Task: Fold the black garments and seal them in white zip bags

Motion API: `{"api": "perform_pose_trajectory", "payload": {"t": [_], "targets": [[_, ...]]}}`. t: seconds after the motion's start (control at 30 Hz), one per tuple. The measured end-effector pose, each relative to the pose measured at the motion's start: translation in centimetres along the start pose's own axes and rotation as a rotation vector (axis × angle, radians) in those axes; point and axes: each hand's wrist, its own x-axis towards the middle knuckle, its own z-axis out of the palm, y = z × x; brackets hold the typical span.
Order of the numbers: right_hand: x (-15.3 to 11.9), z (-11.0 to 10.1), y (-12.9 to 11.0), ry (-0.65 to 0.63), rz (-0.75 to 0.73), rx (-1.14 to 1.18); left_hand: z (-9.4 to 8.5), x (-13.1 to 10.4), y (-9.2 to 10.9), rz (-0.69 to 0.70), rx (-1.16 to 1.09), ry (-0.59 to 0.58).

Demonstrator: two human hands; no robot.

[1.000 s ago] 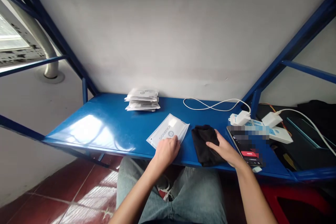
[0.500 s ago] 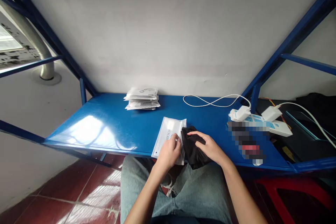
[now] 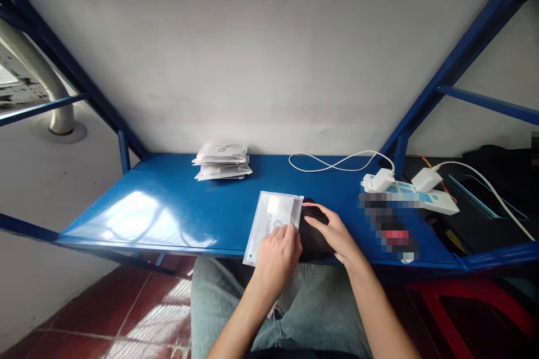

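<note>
A frosted plastic bag (image 3: 263,219) with grey printing lies near the front edge of the blue table. My left hand (image 3: 278,249) is closed over the bag's right side, knuckles up, gripping it by the open edge. Directly right of that edge is a bunched black cloth (image 3: 314,244). My right hand (image 3: 333,233) holds the cloth, thumb and forefinger curved over its top. Part of the cloth seems to reach inside the bag's opening. The fingertips under the cloth are hidden.
Two stacks of filled plastic bags (image 3: 223,161) stand at the back of the table (image 3: 168,196). A white cable (image 3: 332,167) and a power strip (image 3: 438,200) with chargers lie at right. In front of the strip is a pixelated dark object (image 3: 387,227).
The cloth has shifted up from the table's edge against the bag's opening and lies flatter. My left hand has flattened its grip over the bag. The view has turned slightly right.
</note>
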Motion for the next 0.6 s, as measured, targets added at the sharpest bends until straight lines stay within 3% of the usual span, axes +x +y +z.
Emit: {"api": "perform_pose_trajectory", "payload": {"t": [0.1,0.17,0.47,0.53,0.6], "targets": [[0.0,1.3,1.9,0.175,-0.051,-0.038,0.9,0.0,0.0,0.032,-0.078,0.050],[-0.1,2.2,2.6,0.198,-0.080,-0.143,1.4,-0.1,-0.1,0.041,-0.115,0.105],[0.5,4.1,0.8,-0.102,0.020,0.048,1.1,-0.4,-0.1,0.118,-0.074,0.339],[0.8,4.8,0.7,-0.123,0.123,0.213,1.0,-0.4,-0.2,0.125,-0.061,0.396],[1.3,5.6,0.7,-0.057,0.225,0.386,1.1,-0.5,-0.3,0.140,-0.050,0.422]]}}
